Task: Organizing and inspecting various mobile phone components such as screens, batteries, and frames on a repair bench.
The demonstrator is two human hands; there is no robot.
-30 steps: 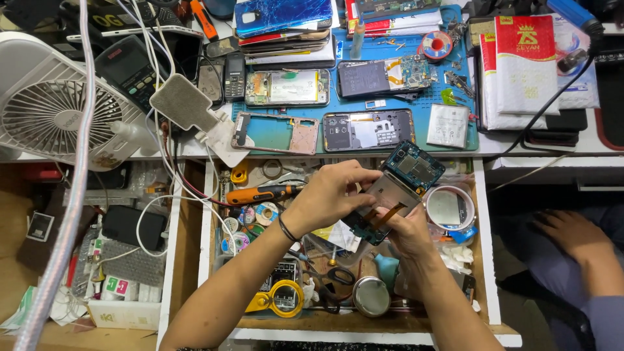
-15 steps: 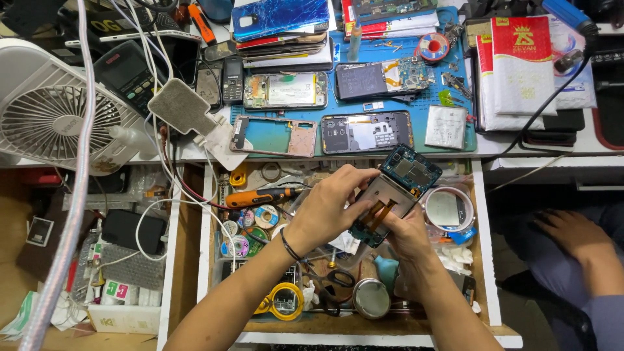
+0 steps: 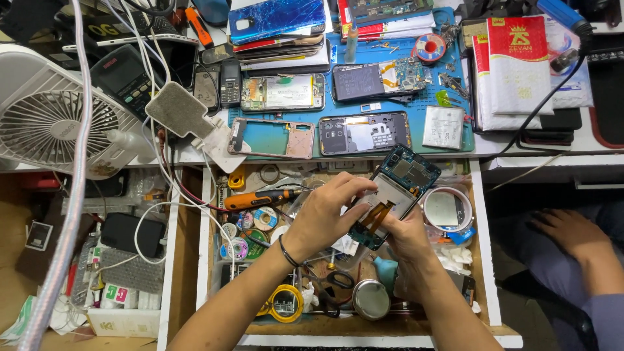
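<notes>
Both hands, left hand [image 3: 328,211] and right hand [image 3: 406,237], grip an opened phone [image 3: 393,195] above a seemingly cluttered drawer [image 3: 484,260].

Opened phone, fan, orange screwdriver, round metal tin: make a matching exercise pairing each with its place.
1. opened phone
2. white fan
3. orange screwdriver
4. round metal tin

a. far left on the bench
b. held by the left hand and right hand
c. drawer, front edge, near the scissors
d. drawer, back left part

Pairs: 1-b, 2-a, 3-d, 4-c
</notes>
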